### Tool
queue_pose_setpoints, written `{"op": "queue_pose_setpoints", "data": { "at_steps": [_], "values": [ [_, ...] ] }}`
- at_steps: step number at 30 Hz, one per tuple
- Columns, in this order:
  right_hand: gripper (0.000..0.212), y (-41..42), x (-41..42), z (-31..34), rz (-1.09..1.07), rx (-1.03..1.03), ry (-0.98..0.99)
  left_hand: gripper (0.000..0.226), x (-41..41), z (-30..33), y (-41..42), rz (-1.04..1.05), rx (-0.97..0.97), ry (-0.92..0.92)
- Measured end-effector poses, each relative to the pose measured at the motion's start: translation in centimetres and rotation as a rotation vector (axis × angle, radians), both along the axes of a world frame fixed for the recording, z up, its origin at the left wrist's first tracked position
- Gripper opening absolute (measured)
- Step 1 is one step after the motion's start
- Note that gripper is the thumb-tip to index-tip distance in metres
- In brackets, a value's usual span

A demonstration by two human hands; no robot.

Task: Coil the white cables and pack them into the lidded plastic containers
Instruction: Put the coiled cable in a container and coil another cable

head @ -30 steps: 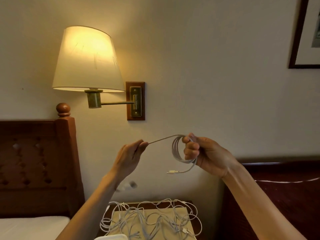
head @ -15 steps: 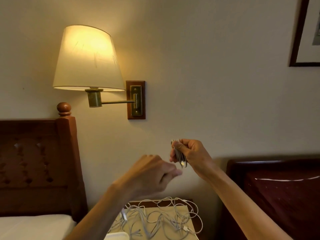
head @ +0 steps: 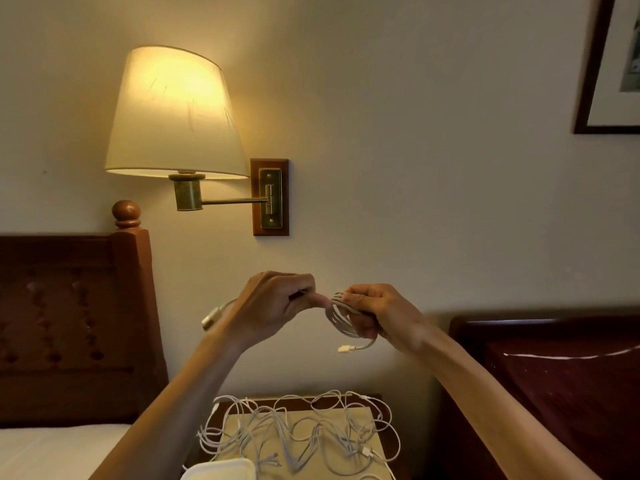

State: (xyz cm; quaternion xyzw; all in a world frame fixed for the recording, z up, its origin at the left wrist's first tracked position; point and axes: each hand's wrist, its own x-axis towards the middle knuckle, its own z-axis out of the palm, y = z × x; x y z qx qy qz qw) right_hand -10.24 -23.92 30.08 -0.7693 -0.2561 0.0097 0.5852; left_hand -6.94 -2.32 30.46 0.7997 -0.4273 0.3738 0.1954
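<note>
- Midair before a lamplit wall, the right hand (head: 375, 315) clamps curled fingers round a coiled white cable (head: 341, 320).
- Left hand (head: 273, 308) pinches that cable's loose end, plug (head: 211, 317) trailing.
- Below, tangled cables (head: 301, 434) cover the nightstand (head: 379, 441) beside a white container (head: 221, 471).

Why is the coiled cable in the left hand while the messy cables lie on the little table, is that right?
Not quite. The head view shows the coiled cable gripped in the right hand, not the left. The left hand holds only its loose end. The messy cables do lie on the little table.
</note>
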Motion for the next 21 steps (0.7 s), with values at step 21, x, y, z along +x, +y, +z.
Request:
{"op": "queue_pose_setpoints", "data": {
  "at_steps": [21],
  "values": [
    [0.036, 0.1, 1.2, 0.7, 0.235, 0.614, 0.435, 0.016, -0.9, -3.7, -3.4, -0.347, -1.293, 1.022]
  ]
}}
